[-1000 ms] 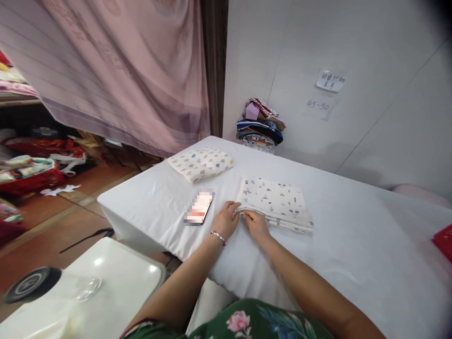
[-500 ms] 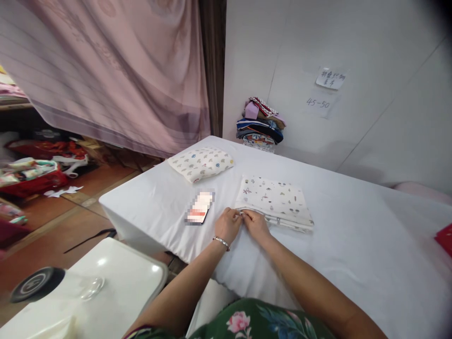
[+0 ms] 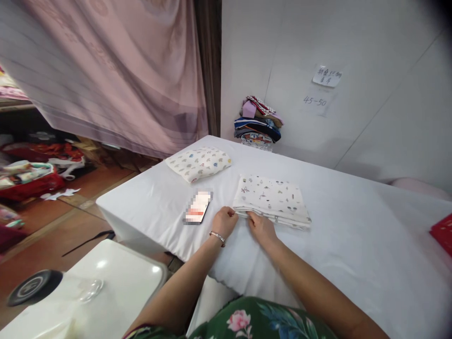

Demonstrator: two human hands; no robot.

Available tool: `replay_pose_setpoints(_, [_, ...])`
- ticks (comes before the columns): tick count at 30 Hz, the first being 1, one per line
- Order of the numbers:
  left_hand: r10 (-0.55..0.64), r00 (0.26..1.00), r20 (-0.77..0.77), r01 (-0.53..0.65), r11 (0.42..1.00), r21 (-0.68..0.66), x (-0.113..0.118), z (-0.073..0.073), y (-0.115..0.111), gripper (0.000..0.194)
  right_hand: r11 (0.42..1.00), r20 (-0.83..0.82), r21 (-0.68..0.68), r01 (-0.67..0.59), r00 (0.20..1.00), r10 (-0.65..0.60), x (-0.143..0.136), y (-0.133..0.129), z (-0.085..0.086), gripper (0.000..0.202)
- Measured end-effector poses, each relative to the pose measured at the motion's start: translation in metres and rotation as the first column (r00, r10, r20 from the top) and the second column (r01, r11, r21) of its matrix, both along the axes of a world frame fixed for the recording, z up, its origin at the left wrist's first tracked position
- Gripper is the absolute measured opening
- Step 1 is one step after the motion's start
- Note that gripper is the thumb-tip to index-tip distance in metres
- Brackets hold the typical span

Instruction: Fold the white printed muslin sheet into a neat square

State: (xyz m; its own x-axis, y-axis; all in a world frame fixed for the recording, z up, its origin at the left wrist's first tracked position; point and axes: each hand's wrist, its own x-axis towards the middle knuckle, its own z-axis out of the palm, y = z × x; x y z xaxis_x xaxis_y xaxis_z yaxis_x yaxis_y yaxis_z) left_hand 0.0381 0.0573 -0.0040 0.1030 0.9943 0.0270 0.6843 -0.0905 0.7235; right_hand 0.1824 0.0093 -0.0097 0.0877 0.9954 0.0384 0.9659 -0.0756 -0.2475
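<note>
A folded white cloth [image 3: 271, 195] with small printed figures lies flat on the white-covered table [image 3: 339, 245], its stacked layers showing along the near edge. At the cloth's near left corner, my left hand [image 3: 225, 222] pinches the edge, fingers closed; a bracelet circles that wrist. A short way to the right, my right hand [image 3: 262, 228] grips the same near edge, with its fingertips partly hidden against the layers. Left of the cloth lies a phone [image 3: 198, 207], its screen blurred out.
A patterned white cushion-like bundle [image 3: 199, 164] rests at the table's far left. Against the wall rises a pile of folded fabrics [image 3: 259, 123]. A red item [image 3: 443, 235] sits at the right edge. A white stool-like surface [image 3: 123, 268] stands at lower left.
My hands have moved apart along the cloth's near edge, the right one shifting rightward and the left one slightly left. The view has shifted a little.
</note>
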Motion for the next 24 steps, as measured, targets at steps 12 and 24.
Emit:
replay_pose_setpoints(12, [-0.033,0.989,-0.145,0.048,0.994,0.102,0.002,-0.001,-0.002,0.006,0.996,-0.018,0.081,-0.030,0.999,0.032,0.012,-0.001,-0.002,0.030])
replay_pose_setpoints(24, [-0.094,0.951,-0.295,0.126,0.988,0.091,0.002,-0.001,0.000,0.012,0.878,-0.020,0.475,-0.059,0.997,0.078,0.088,-0.058,0.005,0.031])
